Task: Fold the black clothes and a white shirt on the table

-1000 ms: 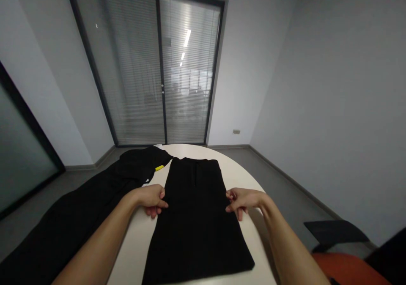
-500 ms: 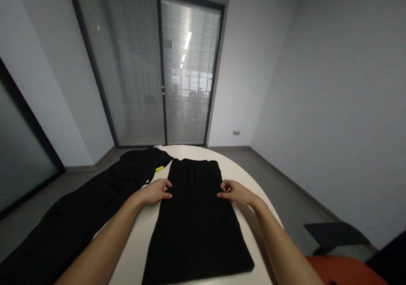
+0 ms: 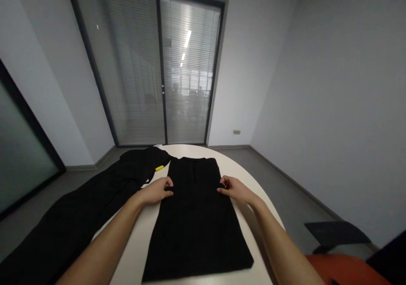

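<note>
A black skirt [image 3: 196,230] lies spread flat on the white round table [image 3: 133,251], its waist at the far end and its wider hem towards me. A short slit or seam line runs down from the waist. My left hand [image 3: 158,190] pinches the skirt's left side edge a little below the waist, thumb on top. At about the same height, my right hand [image 3: 233,189] pinches the right side edge. A little fabric shows between the fingers of each hand.
More black clothing [image 3: 95,200] lies along the table's left side and hangs over its edge. A small yellow object [image 3: 159,168] rests beside it. An orange chair seat [image 3: 342,270] with a black armrest [image 3: 338,233] stands at the lower right. Glass doors [image 3: 187,78] are behind the table.
My fingers have closed on the skirt's two side edges. The waist end has shifted slightly left and away from me, and the hem has moved up a little.
</note>
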The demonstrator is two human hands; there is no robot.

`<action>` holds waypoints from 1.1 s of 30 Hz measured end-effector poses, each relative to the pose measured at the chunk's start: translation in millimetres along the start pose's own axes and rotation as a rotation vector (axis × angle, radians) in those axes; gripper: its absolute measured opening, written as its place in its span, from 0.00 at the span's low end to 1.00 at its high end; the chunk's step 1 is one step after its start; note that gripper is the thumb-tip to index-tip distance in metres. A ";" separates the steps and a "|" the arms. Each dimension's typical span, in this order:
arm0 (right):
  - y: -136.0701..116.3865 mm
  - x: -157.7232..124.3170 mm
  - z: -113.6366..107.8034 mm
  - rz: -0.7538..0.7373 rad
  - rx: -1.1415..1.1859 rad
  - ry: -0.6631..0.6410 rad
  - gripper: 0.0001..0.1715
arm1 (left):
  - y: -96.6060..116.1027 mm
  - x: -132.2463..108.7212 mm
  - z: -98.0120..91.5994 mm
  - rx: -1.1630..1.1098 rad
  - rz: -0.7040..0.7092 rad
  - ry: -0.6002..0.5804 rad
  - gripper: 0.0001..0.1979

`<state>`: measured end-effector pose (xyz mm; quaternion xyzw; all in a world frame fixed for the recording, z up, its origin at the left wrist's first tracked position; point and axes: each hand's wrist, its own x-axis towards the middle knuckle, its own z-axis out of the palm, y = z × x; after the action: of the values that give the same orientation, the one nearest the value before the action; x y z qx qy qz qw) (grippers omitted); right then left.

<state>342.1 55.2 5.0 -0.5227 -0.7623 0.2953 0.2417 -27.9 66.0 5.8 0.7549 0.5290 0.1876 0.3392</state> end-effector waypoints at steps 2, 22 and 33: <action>-7.7 -1.9 -3.2 -0.048 -0.004 0.012 0.17 | 2.5 1.5 -1.7 -0.046 0.055 0.007 0.11; -3.3 -7.3 -7.2 0.288 -0.082 -0.074 0.37 | -7.6 1.0 -0.5 0.070 -0.317 0.130 0.29; -29.5 -24.8 -16.2 0.242 0.333 -0.433 0.63 | 10.4 -15.7 -5.2 -0.040 -0.412 -0.195 0.20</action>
<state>342.1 26.9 35.8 -0.4879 -0.6693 0.5475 0.1191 -30.1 50.9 18.0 0.6386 0.6329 0.0509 0.4349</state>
